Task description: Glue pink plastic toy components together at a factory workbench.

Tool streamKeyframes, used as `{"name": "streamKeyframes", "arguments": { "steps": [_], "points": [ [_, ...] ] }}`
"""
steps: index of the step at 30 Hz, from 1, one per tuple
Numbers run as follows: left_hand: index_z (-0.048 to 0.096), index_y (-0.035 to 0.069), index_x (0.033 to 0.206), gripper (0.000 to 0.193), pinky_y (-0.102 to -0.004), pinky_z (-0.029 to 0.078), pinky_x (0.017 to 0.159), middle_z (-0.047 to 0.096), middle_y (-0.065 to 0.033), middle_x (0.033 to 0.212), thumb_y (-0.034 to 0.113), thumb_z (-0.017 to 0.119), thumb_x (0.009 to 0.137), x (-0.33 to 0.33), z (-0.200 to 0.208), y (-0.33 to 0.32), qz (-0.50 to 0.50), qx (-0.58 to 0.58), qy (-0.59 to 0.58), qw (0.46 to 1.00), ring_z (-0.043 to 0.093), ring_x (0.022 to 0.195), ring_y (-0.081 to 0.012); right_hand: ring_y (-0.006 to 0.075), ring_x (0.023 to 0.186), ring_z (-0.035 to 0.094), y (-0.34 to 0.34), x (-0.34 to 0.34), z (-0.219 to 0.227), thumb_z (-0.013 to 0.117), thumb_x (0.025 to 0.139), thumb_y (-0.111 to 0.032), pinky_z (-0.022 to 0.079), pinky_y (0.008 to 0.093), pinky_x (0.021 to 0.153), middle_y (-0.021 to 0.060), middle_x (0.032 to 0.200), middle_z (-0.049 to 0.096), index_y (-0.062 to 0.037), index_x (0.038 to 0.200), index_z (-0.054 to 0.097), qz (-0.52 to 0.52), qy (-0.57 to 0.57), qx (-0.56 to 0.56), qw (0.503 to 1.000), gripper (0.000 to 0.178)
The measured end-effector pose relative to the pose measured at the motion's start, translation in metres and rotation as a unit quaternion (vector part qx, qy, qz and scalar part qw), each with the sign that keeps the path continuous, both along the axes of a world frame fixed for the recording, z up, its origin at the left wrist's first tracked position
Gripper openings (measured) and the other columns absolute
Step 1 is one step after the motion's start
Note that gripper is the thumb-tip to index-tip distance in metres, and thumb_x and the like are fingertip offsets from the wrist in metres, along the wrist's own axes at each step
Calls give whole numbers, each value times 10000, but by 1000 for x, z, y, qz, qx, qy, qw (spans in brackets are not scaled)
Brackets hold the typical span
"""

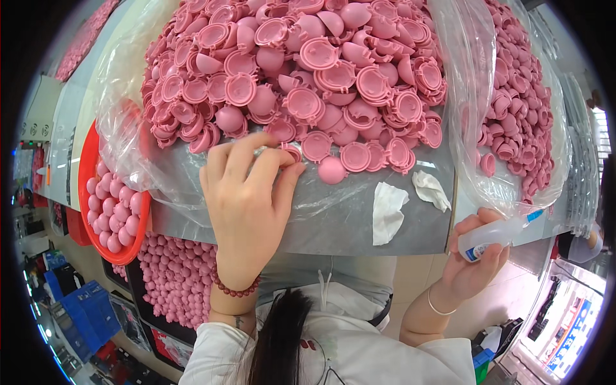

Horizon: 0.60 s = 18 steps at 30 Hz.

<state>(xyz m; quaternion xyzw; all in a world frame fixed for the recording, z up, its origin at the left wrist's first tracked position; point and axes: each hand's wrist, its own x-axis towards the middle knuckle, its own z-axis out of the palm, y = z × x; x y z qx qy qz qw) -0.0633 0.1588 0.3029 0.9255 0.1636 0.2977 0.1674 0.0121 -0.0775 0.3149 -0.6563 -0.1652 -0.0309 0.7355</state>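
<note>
My left hand, with a red bead bracelet on its wrist, reaches to the near edge of a large heap of pink plastic half-shells. Its fingers are closed on one pink half-shell, partly covered by the fingertips. In my right hand, off to the right at the table's front edge, is a small translucent squeeze bottle. The bottle lies tilted, its blue tip pointing up and right. A round pink ball rests just right of my left fingertips.
Two crumpled white tissues lie on the grey table. Clear plastic sheeting borders the heap, with a second pile of shells at right. A red basket of pink balls stands at left, above more balls lower down.
</note>
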Motion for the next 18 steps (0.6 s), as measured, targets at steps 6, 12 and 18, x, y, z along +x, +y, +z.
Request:
{"name": "streamKeyframes", "arguments": {
  "steps": [6,12,18],
  "points": [
    [544,75,702,164,-289,375,613,572,-46,749,24,667,606,-7,12,-12,-57,-42,-90,993,509,699,-190,154,470,516,11,-5,1,510,782,-396,359,209,388,156,649,570,88,953,486,35,16,23,999,514],
    [586,35,893,281,-201,420,573,537,-111,853,-103,555,650,-18,11,-38,-286,-426,-43,857,519,703,-124,157,457,469,30,-18,6,429,801,-457,366,240,405,134,562,539,34,860,429,202,28,29,979,494],
    [532,-37,910,240,-210,449,579,458,-178,1029,-72,547,673,-9,0,-59,-308,-667,-50,676,521,732,-126,215,556,569,46,-27,11,445,782,-479,459,251,483,166,598,578,38,867,437,181,124,8,976,524]
  ]
}}
